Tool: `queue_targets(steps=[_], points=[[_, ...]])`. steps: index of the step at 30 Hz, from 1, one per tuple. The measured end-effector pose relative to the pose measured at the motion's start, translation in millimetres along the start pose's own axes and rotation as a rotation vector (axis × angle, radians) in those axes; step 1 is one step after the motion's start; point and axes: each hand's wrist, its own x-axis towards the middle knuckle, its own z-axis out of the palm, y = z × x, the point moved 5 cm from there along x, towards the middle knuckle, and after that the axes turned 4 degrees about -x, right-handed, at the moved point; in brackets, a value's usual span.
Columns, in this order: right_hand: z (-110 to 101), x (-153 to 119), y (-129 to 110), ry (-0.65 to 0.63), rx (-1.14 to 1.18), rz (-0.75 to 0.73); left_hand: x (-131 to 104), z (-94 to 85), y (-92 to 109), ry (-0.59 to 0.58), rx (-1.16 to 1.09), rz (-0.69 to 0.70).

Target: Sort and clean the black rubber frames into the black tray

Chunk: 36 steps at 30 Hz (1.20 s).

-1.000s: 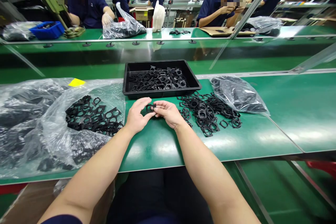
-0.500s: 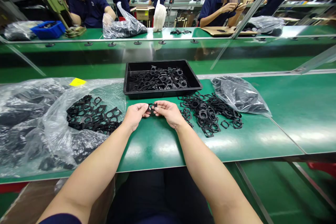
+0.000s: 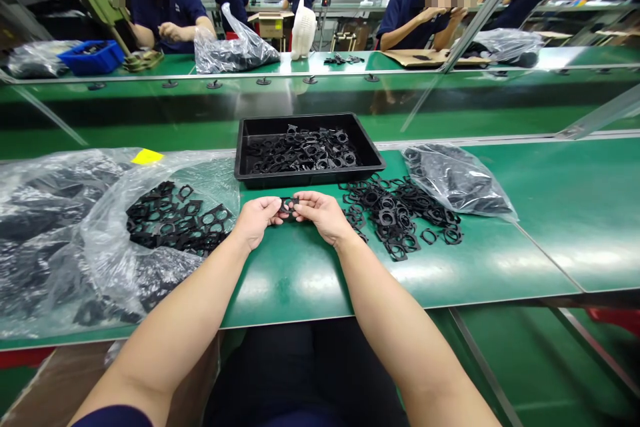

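Between my two hands is a small black plastic ring part (image 3: pixel 287 205), held just above the green bench. My left hand (image 3: pixel 257 219) pinches its left end, and my right hand (image 3: pixel 321 213) grips its right end. Directly beyond them stands a black tray (image 3: pixel 305 180) with many similar black parts in it. Close by my right hand lies a loose heap of black ring parts (image 3: pixel 390 210). To the left, an open clear plastic bag (image 3: pixel 107 227) spills more black frame parts (image 3: pixel 175 220).
A closed clear bag of dark parts (image 3: pixel 455 180) lies right of the heap. A yellow label (image 3: pixel 147 157) sits on the left bag. Across the line, co-workers sit at another green bench with a blue bin (image 3: pixel 95 59) and a plastic bag (image 3: pixel 235 50).
My hands stay in nearly the same place, with the ring part turned slightly so its opening shows more. Across the line, the left co-worker's hand has lifted away from the bag.
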Motion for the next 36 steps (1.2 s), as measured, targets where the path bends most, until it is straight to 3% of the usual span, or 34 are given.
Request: queue_targets(steps=[9, 15, 23, 29, 36], points=[[1.2, -0.9, -0.4, 0.006, -0.003, 0.010, 2.4, -0.1, 3.4, -0.013, 0.077, 0.095], [2.3, -1.0, 0.0, -0.004, -0.001, 0.016, -0.5, 3.8, 5.3, -0.080, 0.052, 0.084], [-0.2, 0.3, -0.3, 0.035, -0.017, -0.025, -0.6, 3.0, -0.2, 0.032, -0.172, 0.029], [0.4, -0.5, -2.2, 0.051, -0.051, -0.062, -2.2, 5.1, -3.0, -0.028, -0.141, -0.098], [4.5, -1.8, -4.4, 0.018, 0.030, -0.051, 1.6, -1.8, 1.2, 0.067, -0.084, 0.032]])
